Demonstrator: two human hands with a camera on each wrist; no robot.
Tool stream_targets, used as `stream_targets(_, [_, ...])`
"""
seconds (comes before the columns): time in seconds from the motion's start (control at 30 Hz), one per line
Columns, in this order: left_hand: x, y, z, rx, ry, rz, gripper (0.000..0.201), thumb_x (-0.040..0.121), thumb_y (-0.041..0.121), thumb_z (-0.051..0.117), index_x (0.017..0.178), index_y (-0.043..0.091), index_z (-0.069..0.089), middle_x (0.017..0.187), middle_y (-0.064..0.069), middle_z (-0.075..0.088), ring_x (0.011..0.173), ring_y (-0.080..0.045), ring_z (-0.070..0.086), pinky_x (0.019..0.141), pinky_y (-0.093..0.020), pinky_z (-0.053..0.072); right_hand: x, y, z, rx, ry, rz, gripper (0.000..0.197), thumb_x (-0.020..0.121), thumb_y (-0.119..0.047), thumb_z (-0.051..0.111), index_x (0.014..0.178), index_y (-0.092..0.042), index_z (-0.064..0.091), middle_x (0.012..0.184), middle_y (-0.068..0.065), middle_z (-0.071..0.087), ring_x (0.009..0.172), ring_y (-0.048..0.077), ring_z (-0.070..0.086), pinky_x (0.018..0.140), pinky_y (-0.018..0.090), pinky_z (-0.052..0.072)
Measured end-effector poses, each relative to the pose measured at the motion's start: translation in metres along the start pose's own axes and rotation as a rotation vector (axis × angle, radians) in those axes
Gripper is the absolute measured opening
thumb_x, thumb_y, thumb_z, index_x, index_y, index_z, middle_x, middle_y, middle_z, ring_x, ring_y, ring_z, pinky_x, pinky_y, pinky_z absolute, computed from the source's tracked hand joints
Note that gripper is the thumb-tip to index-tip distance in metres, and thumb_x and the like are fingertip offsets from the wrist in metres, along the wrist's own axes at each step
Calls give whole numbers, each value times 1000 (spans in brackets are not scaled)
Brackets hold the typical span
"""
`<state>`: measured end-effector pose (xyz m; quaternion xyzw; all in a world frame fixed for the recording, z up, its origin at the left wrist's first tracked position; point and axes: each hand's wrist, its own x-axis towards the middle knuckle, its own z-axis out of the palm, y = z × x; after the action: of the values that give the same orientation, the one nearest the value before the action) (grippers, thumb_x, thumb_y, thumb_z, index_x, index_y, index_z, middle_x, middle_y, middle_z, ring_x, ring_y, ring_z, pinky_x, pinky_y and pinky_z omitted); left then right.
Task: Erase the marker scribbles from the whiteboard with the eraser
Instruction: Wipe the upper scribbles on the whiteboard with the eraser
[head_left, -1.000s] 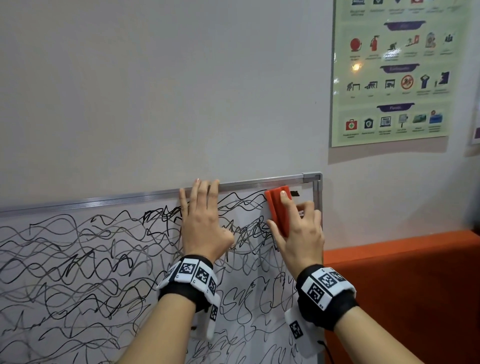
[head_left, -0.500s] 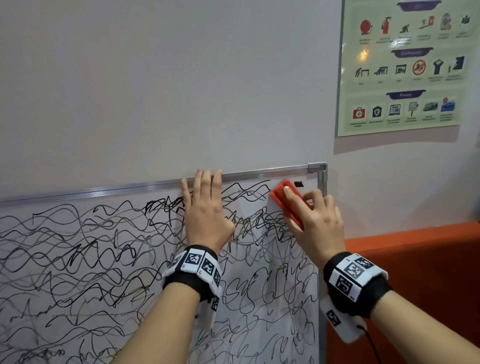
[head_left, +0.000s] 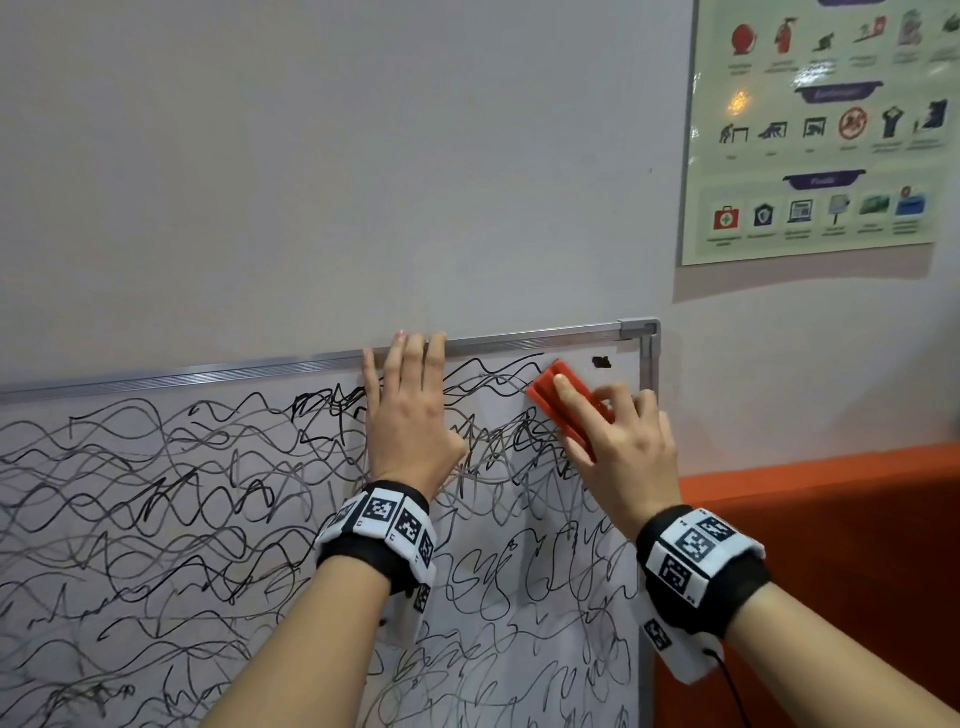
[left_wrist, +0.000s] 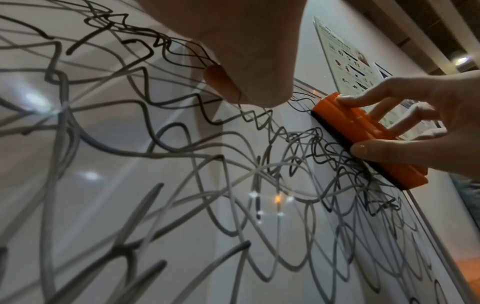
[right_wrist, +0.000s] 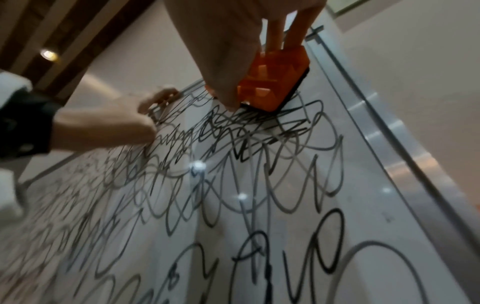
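Right hand (head_left: 618, 447) grips the orange eraser (head_left: 563, 397) near the whiteboard (head_left: 156, 519) top-right corner; left hand (head_left: 410, 415) lies flat beside it

frame corner (head_left: 647, 332) right, left hand (head_left: 410, 415) leftward

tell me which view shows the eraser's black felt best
Left wrist: the eraser shows its dark felt edge flat on the board. Right wrist shows only one end of it; in the head view the right hand hides it.
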<state>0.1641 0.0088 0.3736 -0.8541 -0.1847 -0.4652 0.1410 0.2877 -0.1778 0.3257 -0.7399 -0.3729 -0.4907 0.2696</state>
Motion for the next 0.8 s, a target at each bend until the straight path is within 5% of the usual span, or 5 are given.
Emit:
stream_targets(0.13, [1, 1, 1, -11, 40, -2, 103, 48, 9, 65, 145, 11, 30, 142, -11, 43, 139, -27, 25, 118, -58, 18, 9, 4, -7, 32, 14, 117, 68, 73, -29, 85, 136, -27, 57, 105, 6, 56, 83, 31, 50, 64, 38, 43])
stream_targets(0.27, [1, 3, 1, -21, 44, -11, 102, 48, 9, 65, 144, 11, 29, 142, -12, 44, 139, -28, 26, 117, -58, 19, 1, -5, -5, -21, -35, -71, 73, 66, -23, 88, 133, -24, 60, 100, 10, 59, 78, 32, 49, 59, 39, 46])
stream_targets(0.4, [1, 3, 0, -22, 46, -8, 100, 50, 9, 64, 144, 10, 32, 141, -12, 44, 138, -28, 26, 118, -58, 19, 7, -3, -5, 26, 2, 54, 68, 71, -27, 86, 133, -27, 59, 103, 8, 58, 79, 33, 50, 62, 38, 45])
stream_targets(0.5, [2, 2, -1, -29, 34, -14, 99, 50, 8, 62, 144, 10, 34, 142, -12, 44, 139, -29, 27, 118, -57, 17, 4, -12, -3, -1, -25, -39, 71, 69, -24, 85, 134, -28, 57, 102, 8, 58, 78, 32, 49, 61, 39, 47])
stream_targets(0.8, [1, 1, -2, -25, 10, -13, 97, 52, 12, 54, 146, 12, 31, 142, -10, 43, 139, -28, 26, 120, -54, 13, 2, -3, -3, 21, 9, 79, 72, 71, -24, 85, 136, -32, 54, 107, 6, 57, 82, 32, 48, 65, 40, 45])
